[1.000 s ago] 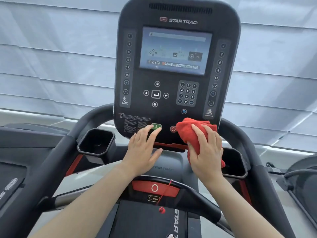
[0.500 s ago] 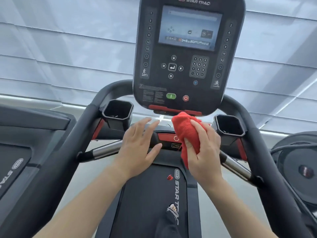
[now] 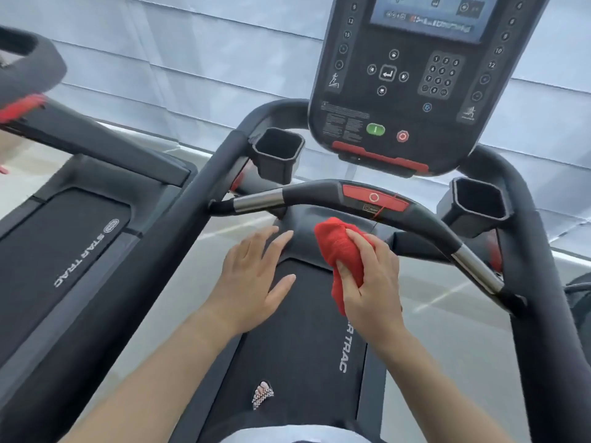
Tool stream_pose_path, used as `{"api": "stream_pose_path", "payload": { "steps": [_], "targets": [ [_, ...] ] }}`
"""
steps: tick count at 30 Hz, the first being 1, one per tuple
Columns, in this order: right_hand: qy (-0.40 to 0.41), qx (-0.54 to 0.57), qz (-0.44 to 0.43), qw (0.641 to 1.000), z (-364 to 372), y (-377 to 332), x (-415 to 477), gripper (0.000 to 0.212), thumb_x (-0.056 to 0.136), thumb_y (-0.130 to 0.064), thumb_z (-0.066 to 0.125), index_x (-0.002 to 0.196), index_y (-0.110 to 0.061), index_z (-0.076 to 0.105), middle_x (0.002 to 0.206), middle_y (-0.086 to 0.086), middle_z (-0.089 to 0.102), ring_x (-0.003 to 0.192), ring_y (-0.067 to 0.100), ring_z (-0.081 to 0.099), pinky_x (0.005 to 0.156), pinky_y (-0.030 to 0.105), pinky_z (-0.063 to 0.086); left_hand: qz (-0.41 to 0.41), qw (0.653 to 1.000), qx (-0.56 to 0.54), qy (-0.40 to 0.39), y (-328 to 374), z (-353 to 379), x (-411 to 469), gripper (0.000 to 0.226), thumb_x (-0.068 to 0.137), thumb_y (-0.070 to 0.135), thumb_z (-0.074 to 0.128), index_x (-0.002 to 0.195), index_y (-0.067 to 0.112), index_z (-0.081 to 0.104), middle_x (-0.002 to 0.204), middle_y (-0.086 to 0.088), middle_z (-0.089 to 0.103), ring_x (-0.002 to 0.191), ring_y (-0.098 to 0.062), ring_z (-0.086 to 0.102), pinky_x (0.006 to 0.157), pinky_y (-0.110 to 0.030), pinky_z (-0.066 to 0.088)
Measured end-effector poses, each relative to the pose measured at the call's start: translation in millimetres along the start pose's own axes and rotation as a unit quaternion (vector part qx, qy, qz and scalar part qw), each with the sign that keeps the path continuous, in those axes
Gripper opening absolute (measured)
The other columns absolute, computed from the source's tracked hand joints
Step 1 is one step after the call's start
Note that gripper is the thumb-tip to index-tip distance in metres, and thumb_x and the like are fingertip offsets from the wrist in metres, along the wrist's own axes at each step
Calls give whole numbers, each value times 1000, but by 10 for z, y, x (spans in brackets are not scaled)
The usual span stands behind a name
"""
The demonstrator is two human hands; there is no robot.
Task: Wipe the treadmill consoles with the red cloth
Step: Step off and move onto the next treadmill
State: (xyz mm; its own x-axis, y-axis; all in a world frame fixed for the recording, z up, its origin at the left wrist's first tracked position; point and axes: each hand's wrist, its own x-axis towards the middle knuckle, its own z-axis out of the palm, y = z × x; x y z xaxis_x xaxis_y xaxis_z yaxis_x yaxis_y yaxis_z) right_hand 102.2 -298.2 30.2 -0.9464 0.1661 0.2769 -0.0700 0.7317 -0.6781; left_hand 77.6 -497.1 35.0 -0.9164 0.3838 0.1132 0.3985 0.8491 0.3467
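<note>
Head view, looking down over a treadmill. I count two grips.

Right grip point(image 3: 374, 282): fingers and thumb curled round the one red cloth point(image 3: 343, 254), which is bunched into a wad. The cloth sits below the crossbar point(image 3: 319, 195) and over the motor hood point(image 3: 303, 241) at the head of the belt point(image 3: 297, 330). It is well below the console point(image 3: 412, 100) and apart from it. I cannot tell whether it touches the hood.

Left grip point(image 3: 252, 279): fingers straight and slightly spread, palm down, holding nothing, just left of the cloth and apart from it.

Consoles, two. The one ahead is cut by the top edge and has one lit screen point(image 3: 431, 14) and one number pad point(image 3: 441, 76). One green button point(image 3: 375, 129) and one red button point(image 3: 402, 136) sit side by side near its lower edge. The second console point(image 3: 28, 68), blurred, lies at the upper left edge.

Cup holders, two: left holder point(image 3: 277, 155) and right holder point(image 3: 475, 207), flanking the crossbar.

The crossbar carries one red panel point(image 3: 374, 197) and two bare metal sections, one left point(image 3: 259, 201), one right point(image 3: 476, 270).

Treadmill decks, two: the one I work on and a neighbour deck point(image 3: 64, 244) on the left, each marked STAR TRAC.

One foot point(image 3: 263, 394) in a patterned sandal stands on the belt. Pale pleated blinds point(image 3: 208, 59) fill the background.
</note>
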Motion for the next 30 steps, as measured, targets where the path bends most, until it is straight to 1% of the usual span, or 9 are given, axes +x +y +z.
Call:
{"api": "stream_pose_path", "payload": {
  "steps": [4,9,15,17,20,21,24,27,30],
  "targets": [
    [-10,6,-13,1000,-139,66,-274,47,86,-32,51,132,-31,45,133,-3,46,122,25,40,99,47,36,-27,1000,8,-1,228,50,-261,68,82,55,21,144,26,21,146,1,23,134,-19,20,109,-39,18],
    [-20,26,-15,999,-330,151,-672,46,86,-32,51,132,-30,46,133,-5,47,122,23,40,102,47,33,-54,998,23,-32,607,225,-642,71,81,58,18,145,26,17,147,0,22,134,-21,22,108,-41,23],
    [-100,62,-16,993,-197,49,-1131,46,87,-36,48,133,-32,45,136,-9,43,127,19,35,103,47,32,-128,989,30,-64,754,293,-1312,77,77,61,11,147,27,13,149,1,19,135,-18,18,110,-39,20],
    [-136,76,-30,987,-94,-74,-1274,46,88,-34,49,134,-32,45,136,-8,43,127,20,34,103,47,31,-165,984,30,-59,705,252,-1599,73,81,60,17,146,27,14,149,2,19,135,-17,19,110,-37,19],
    [-190,98,-60,975,56,-307,-1483,45,90,-30,53,134,-32,44,137,-7,41,127,19,31,103,46,32,-222,974,28,-33,607,141,-2034,63,90,48,42,145,26,20,148,2,23,135,-19,23,109,-38,22],
    [-207,103,-74,970,105,-390,-1546,46,90,-31,53,134,-33,43,138,-8,40,127,18,31,103,45,31,-243,969,26,-23,576,100,-2175,62,90,45,46,144,25,22,149,2,23,135,-19,23,109,-39,22],
    [-257,108,-114,953,256,-656,-1709,46,90,-32,53,135,-34,42,139,-7,39,128,17,28,104,45,30,-298,954,29,-3,501,-14,-2558,62,91,45,45,145,25,21,150,3,21,136,-18,20,109,-39,23],
    [-288,106,-152,940,418,-936,-1864,46,89,-37,47,135,-33,42,138,-6,40,127,18,30,104,47,31,-343,939,26,11,402,-84,-2903,62,92,45,43,145,26,18,152,4,18,137,-17,18,109,-37,21],
    [-306,108,-186,927,601,-1226,-2027,44,91,-32,52,135,-31,43,139,-5,41,125,20,32,103,47,33,-379,925,20,26,239,-164,-3235,62,92,46,42,145,26,19,152,3,18,138,-17,17,109,-38,22]
  ]
}}
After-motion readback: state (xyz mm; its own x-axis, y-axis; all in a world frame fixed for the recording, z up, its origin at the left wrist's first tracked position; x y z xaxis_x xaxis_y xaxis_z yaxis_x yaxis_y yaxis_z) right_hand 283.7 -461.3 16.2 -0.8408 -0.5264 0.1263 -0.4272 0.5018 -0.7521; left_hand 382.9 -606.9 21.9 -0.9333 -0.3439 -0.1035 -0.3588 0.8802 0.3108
